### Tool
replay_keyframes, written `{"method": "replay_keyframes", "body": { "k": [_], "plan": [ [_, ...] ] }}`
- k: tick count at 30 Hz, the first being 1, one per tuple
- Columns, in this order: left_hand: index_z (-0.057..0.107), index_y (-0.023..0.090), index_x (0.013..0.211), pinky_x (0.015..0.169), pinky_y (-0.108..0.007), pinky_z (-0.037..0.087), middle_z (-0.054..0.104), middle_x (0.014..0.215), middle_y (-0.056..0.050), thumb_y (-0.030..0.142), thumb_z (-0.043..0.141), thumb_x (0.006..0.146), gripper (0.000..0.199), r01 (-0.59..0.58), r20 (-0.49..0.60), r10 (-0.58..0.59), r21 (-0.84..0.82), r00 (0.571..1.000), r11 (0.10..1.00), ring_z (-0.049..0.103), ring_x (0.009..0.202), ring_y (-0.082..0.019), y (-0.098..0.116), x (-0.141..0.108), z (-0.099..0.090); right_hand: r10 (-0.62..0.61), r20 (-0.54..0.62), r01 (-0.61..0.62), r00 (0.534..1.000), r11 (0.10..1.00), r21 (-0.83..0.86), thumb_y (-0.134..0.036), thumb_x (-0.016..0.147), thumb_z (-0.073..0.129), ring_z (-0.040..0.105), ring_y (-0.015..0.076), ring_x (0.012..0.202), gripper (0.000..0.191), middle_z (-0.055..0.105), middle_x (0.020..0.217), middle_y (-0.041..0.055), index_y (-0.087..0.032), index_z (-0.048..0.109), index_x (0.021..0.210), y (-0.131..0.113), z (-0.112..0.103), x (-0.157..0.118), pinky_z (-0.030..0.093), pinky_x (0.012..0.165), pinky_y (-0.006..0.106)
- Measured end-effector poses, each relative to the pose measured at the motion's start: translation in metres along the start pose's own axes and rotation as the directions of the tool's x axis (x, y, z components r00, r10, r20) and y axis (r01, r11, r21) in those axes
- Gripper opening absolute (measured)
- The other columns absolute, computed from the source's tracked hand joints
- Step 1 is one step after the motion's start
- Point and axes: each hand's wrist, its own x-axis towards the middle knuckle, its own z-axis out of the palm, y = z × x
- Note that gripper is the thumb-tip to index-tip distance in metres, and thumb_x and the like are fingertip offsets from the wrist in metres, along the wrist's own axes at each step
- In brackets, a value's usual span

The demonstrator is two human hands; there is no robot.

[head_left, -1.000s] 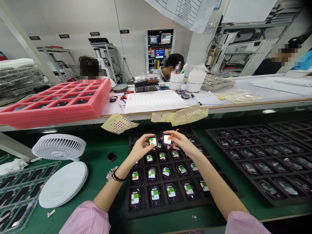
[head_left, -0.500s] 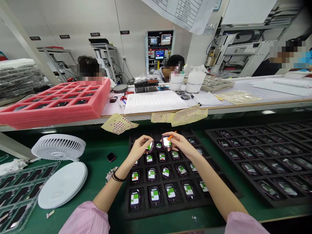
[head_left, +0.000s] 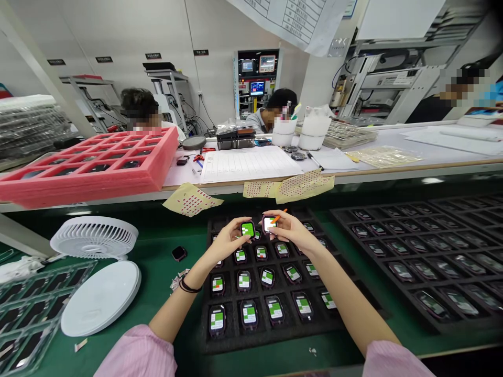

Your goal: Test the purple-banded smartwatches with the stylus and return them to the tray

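A strip of green surface (head_left: 155, 277) runs between the white plastic desk fan (head_left: 94, 236) and the black foam tray (head_left: 271, 341), with a small black watch (head_left: 179, 253) lying in that gap.

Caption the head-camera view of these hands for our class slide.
Bare left hand holds a green-screened square watch; bare right hand holds a white-screened one over a black foam tray.

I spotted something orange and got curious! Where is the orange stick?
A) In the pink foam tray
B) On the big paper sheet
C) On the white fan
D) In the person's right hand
D. The orange stick pokes out of the right hand, which also holds a smartwatch with a bright white screen.
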Motion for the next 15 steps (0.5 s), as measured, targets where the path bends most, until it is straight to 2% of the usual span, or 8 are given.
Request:
{"method": "replay_keyframes", "body": {
  "k": [4,8,15],
  "plan": [
    [0.053,0.018,0.122,0.053,-0.021,0.045,0.060,0.110,-0.009,0.035,0.057,0.084,0.042,-0.004,-0.036,0.004,-0.010,0.999,1.000,0.063,0.074,-0.014,-0.007,0.004,-0.001,-0.003,-0.009,0.003,1.000,1.000,-0.007,-0.031,0.068,0.075,0.058,0.0114,0.061,0.046,0.064,0.089,0.0037,-0.024,0.059,0.111,0.001,0.000,0.001,0.025,0.038,0.019],
    [0.055,0.018,0.119,0.054,-0.022,0.047,0.062,0.107,-0.008,0.039,0.051,0.087,0.039,0.017,-0.051,-0.018,-0.016,0.999,1.000,0.063,0.071,-0.013,-0.007,0.005,-0.002,0.010,-0.053,-0.011,0.999,1.000,-0.012,-0.040,0.074,0.068,0.057,0.0099,0.053,0.039,0.066,0.088,0.0042,-0.022,0.061,0.107,-0.001,0.002,0.001,0.025,0.037,0.020],
    [0.055,0.020,0.121,0.058,-0.022,0.047,0.060,0.120,-0.009,0.034,0.058,0.083,0.040,0.025,-0.038,-0.024,0.023,0.999,0.999,0.062,0.068,-0.011,0.004,0.000,0.002,0.018,-0.148,-0.013,0.989,0.999,0.035,-0.046,0.073,0.068,0.052,0.0096,0.047,0.032,0.068,0.078,0.0028,-0.021,0.064,0.093,-0.003,0.003,0.002,0.027,0.037,0.021]
  ]
}}
